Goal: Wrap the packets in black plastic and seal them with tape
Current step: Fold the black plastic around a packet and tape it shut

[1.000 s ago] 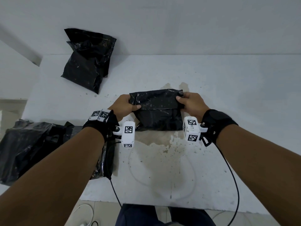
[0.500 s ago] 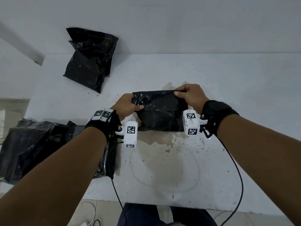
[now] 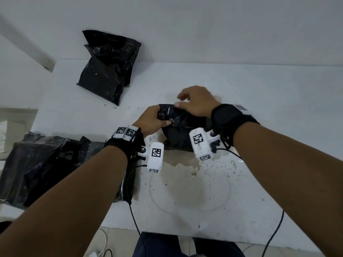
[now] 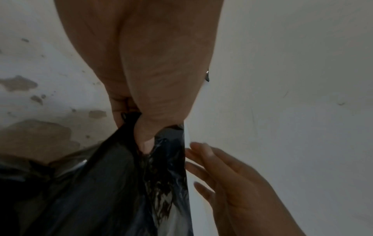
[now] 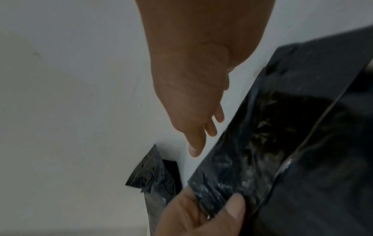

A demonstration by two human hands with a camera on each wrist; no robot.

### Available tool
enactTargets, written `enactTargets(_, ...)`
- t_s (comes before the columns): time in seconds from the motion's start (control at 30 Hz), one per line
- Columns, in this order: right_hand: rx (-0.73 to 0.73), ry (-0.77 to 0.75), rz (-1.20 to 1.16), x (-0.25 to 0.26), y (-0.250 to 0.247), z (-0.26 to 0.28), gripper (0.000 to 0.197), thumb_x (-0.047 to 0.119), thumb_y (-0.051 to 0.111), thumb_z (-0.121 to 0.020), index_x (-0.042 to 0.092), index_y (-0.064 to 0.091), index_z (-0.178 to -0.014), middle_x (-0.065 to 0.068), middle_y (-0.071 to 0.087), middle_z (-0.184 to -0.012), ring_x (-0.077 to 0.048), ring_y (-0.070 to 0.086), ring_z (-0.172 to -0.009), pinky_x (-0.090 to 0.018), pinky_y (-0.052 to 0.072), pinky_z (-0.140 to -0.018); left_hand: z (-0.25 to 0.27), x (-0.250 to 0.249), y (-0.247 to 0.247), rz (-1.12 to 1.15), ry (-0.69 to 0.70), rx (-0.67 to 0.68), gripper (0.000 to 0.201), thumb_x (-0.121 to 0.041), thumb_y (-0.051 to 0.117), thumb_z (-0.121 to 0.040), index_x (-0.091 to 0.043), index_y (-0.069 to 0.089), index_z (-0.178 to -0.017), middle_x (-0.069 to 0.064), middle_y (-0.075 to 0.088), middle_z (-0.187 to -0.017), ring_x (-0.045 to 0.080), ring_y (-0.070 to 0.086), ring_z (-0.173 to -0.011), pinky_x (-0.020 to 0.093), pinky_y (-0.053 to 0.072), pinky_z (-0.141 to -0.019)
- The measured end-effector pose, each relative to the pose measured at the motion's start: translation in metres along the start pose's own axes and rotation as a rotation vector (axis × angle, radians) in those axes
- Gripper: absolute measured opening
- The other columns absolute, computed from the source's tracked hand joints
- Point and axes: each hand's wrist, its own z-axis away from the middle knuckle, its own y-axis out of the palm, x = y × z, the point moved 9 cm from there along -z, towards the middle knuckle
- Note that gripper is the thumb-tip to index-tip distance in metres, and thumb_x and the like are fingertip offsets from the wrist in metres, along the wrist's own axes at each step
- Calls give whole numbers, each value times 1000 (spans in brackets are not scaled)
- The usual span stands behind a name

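Observation:
A packet wrapped in black plastic point(image 3: 178, 134) lies in the middle of the white table point(image 3: 278, 112). My left hand point(image 3: 155, 120) pinches its folded top-left corner; the left wrist view shows thumb and fingers clamped on the crumpled plastic point(image 4: 161, 167). My right hand point(image 3: 196, 103) hovers over the packet's top edge with loose, spread fingers that hold nothing. In the right wrist view the right hand's fingers point(image 5: 198, 135) hang just above the plastic point(image 5: 262, 143), apart from it. No tape is in view.
A wrapped black packet point(image 3: 109, 65) leans against the wall at the table's back left. A heap of black plastic bags point(image 3: 42, 164) lies at the left front edge. Cables hang off the front edge. The tabletop is stained and chipped near me.
My right hand has let go of the packet's right corner and moved left and up over the top edge, fingers opened. The left hand keeps its pinch, and the fold has bunched leftward.

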Motion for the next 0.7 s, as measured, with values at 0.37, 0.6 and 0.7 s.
enactTargets(0.37,12,-56,-156,23,28,-13,10,23,68,-90,15,72,-91,6,65,-87,-10,59,-82,-23,48,-79,-1,3,-2,-89,-3,36,37,2,72,-81,-11,61,-114,11,71,-108,25,67,-105,43,52,-98)
enactTargets(0.6,102,-144,-104,42,35,-21,10,22,70,-89,13,71,-93,0,69,-94,-11,57,-82,-20,40,-74,0,9,-3,-4,-95,-26,60,-3,76,-82,-7,38,-128,15,66,-111,27,66,-107,48,53,-97)
enactTargets(0.7,99,-134,-178,40,33,-19,12,30,71,-88,18,71,-89,2,70,-91,-11,61,-82,-21,44,-74,-1,9,-5,-43,-97,-15,59,-12,79,-75,-8,46,-124,12,67,-112,25,66,-107,50,53,-96)
